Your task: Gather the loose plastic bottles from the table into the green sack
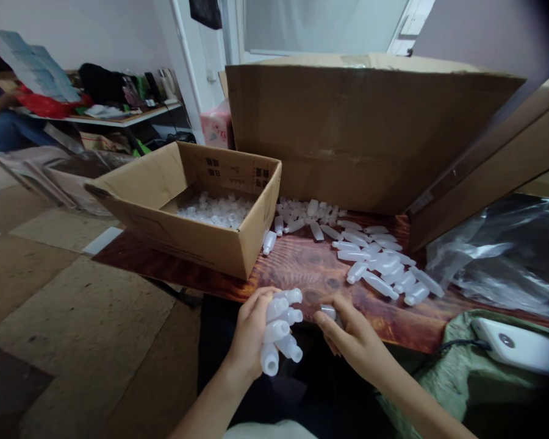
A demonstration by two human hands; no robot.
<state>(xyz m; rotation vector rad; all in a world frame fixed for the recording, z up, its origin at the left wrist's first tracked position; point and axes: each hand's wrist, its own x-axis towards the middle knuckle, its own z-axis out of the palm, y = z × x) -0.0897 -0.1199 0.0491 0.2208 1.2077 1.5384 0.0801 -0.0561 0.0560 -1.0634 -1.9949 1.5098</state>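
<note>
My left hand is wrapped around a bundle of several translucent white plastic bottles, their open necks pointing toward me and to the right. Just to the right, my right hand has its fingers closed on a small, shiny, pale cylindrical piece; most of it is hidden by the fingers. Loose bottles of the same kind lie in a spread pile on the reddish-brown wooden table. Small white plastic caps or fittings sit heaped behind them.
An open cardboard box with small translucent parts stands at the table's left. A large carton rises behind. Clear plastic film lies at right, near a white device with a cable. Another person sits at the far left.
</note>
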